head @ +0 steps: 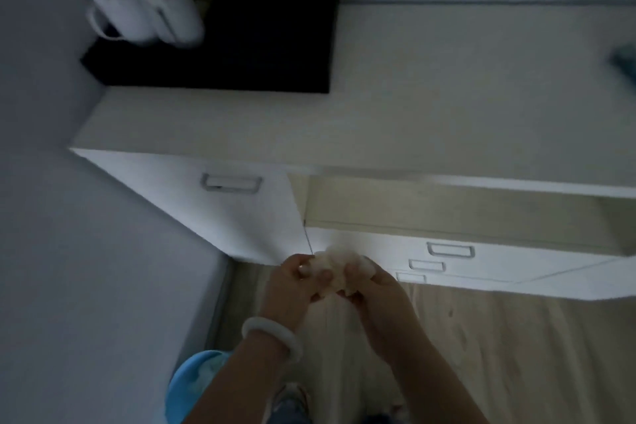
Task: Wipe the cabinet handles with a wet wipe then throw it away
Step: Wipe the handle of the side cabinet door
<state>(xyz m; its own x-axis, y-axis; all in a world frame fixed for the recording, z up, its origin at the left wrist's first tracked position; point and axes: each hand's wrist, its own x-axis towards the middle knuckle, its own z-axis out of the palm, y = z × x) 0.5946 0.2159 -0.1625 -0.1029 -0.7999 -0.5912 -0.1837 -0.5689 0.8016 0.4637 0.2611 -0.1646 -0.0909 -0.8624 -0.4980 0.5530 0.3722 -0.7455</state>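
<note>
While the wet wipe [335, 270] is bunched at 6 o'clock, pinched by curled fingers of left hand [292, 282] and right hand [375, 289], a flat pad should be formed first; nearest handle [230, 181] sits at 11 o'clock, untouched.

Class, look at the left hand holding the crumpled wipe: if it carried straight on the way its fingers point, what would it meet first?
Probably the white cabinet front, near the dark vertical seam. The left hand, gripping the wet wipe together with the right hand, points up and forward toward it. Depth is unclear in this dim picture.
</note>
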